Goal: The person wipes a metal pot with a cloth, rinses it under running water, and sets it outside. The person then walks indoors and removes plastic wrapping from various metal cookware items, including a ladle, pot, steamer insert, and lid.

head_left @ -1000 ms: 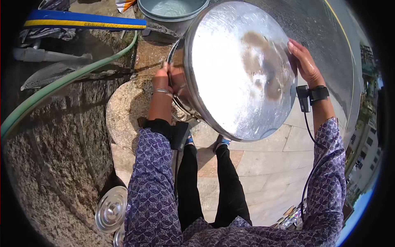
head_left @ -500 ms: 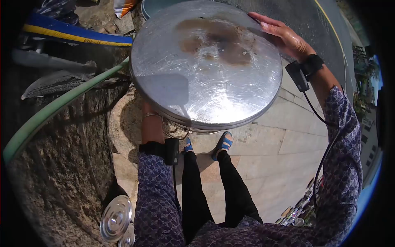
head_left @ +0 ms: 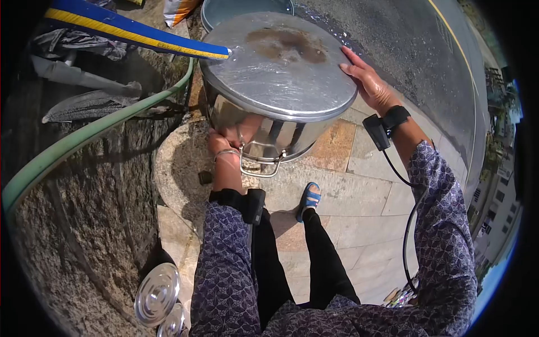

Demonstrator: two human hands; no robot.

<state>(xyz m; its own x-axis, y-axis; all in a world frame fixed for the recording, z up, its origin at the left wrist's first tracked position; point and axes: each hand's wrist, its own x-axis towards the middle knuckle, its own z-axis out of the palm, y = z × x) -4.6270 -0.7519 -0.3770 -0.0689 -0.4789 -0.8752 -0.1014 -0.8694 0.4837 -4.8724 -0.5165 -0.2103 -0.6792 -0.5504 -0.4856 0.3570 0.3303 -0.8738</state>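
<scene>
A large stainless steel stockpot [head_left: 269,130] is tilted in front of me, with a flat, scratched round face up. That face looks like its base and has a brown stain in the middle. My left hand [head_left: 220,144] is at the pot's left side beside a wire handle [head_left: 264,173], its fingertips partly hidden. On the opposite edge, my right hand [head_left: 368,81] grips the rim with fingers stretched along it and the thumb on the upper side. A blue and yellow flat hose or strap [head_left: 135,35] reaches in from the left, its end over the pot's face.
A green hose [head_left: 95,132] curves along the rough stone wall [head_left: 95,241]. Behind the pot stands a grey-green tub [head_left: 247,8]. Round metal lids [head_left: 157,295] lie at lower left. Grey cloth [head_left: 90,105] rests on the ledge. Paving [head_left: 348,194] meets the road [head_left: 404,39].
The pot has moved lower and away from me, so its side wall and handle now show. Both hands moved with it, and my left hand has come into sight.
</scene>
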